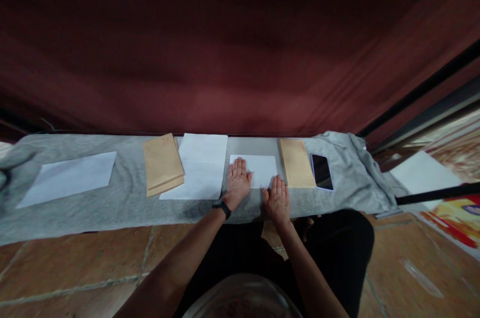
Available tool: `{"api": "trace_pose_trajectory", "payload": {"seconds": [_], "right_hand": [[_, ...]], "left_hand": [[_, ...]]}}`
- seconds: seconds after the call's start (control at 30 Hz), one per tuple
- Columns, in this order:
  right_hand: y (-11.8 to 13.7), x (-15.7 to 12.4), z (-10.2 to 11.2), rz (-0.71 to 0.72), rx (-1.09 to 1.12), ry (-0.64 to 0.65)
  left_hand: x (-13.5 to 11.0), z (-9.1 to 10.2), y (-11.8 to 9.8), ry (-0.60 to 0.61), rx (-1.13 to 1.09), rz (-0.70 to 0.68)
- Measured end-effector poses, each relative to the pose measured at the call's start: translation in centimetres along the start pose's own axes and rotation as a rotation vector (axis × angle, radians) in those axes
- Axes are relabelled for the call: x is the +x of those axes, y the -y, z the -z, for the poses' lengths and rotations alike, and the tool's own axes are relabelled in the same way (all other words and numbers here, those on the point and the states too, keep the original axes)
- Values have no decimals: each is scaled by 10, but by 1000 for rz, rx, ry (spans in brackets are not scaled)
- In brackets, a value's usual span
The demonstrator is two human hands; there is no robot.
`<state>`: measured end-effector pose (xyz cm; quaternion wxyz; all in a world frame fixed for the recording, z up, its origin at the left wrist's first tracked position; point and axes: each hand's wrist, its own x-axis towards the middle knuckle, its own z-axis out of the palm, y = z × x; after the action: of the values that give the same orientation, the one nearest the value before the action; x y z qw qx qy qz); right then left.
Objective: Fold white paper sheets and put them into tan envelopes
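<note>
A small white sheet of paper [260,165], perhaps folded, lies flat on the grey cloth in front of me. My left hand [239,180], with a black band on its wrist, rests flat on the sheet's left part, fingers stretched out. At the lower right corner of the sheet lies my right hand [278,198], also flat with its fingers extended. Left of my left hand is a larger white sheet [204,168] with a crease across it. Brown envelopes [162,163] overlap its left edge. Another brown envelope stack [297,163] sits just right of the small sheet.
A phone [321,172] with a dark screen lies right of the envelopes. Another white sheet [71,175] is at the far left of the grey cloth [127,213]. Behind stands a dark red panel [240,68]. A black bar [437,194] crosses at the right, above tiled floor [93,263].
</note>
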<state>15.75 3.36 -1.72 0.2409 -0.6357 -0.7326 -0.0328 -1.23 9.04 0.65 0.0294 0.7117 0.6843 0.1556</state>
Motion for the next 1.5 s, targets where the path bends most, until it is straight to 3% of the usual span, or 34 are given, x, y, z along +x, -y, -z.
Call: {"api": "trace_pose_trajectory", "payload": {"seconds": [0.27, 0.5, 0.73, 0.87, 1.0, 1.1, 1.2, 1.33, 1.4, 1.5], "right_hand": [[-1, -7, 4, -12, -10, 4], [1, -6, 5, -15, -19, -15], [1, -5, 8, -19, 7, -17], [11, 0, 16, 56, 61, 32], [35, 16, 28, 146, 204, 110], [52, 34, 41, 41, 425, 103], [61, 54, 57, -161, 779, 35], [62, 68, 67, -438, 1240, -61], [61, 67, 61, -520, 1395, -77], [55, 57, 45, -638, 1493, -89]], "left_hand": [[-28, 19, 0, -48, -52, 141], [-9, 37, 16, -16, -208, 273], [2, 38, 34, -59, -786, 406], [-2, 42, 23, -71, -1107, 467], [-4, 65, 7, -45, -1290, 347], [-4, 81, 0, -10, -1393, 315], [-6, 85, 1, 49, -1425, 444], [-17, 72, 1, 160, -1351, 604], [-23, 62, -2, 196, -1382, 576], [-26, 50, -4, 137, -1435, 496]]}}
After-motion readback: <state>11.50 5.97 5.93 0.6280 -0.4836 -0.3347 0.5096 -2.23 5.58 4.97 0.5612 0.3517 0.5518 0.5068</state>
